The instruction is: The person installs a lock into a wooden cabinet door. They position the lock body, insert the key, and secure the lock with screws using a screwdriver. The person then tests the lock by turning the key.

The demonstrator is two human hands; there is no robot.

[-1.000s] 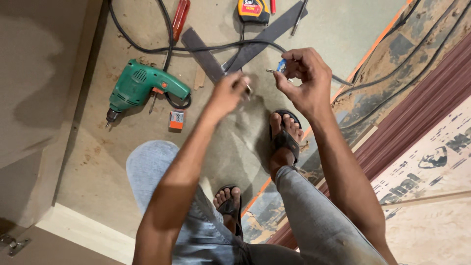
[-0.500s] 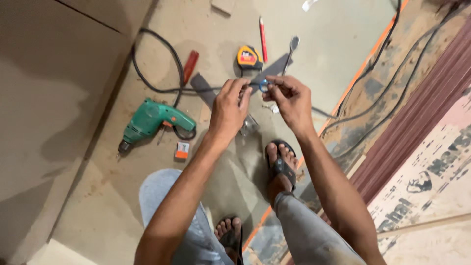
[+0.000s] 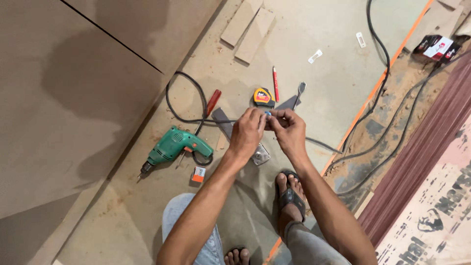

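Observation:
My left hand point(image 3: 248, 131) and my right hand point(image 3: 289, 130) meet above the floor, fingertips pinched together on a small blue-tipped piece point(image 3: 268, 114); most of it is hidden by my fingers. Below them a grey metal bracket point(image 3: 225, 122) lies on the dusty board floor, with a small metal plate point(image 3: 261, 156) under my left wrist. A green electric drill point(image 3: 174, 145) lies to the left of my left hand, its black cord point(image 3: 179, 98) looping behind it. My feet in sandals point(image 3: 290, 196) show below.
A yellow tape measure point(image 3: 263, 97), red pencil point(image 3: 275, 84), red-handled screwdriver point(image 3: 212, 102) and metal spanner point(image 3: 300, 91) lie beyond the hands. A small orange box point(image 3: 198, 174) sits by the drill. Large brown panels point(image 3: 73, 98) fill the left; cables point(image 3: 387, 122) and debris run along the right.
The view has tilted up and away, so more floor beyond shows. My hands, apart a second ago, have come together on the small piece and stay joined.

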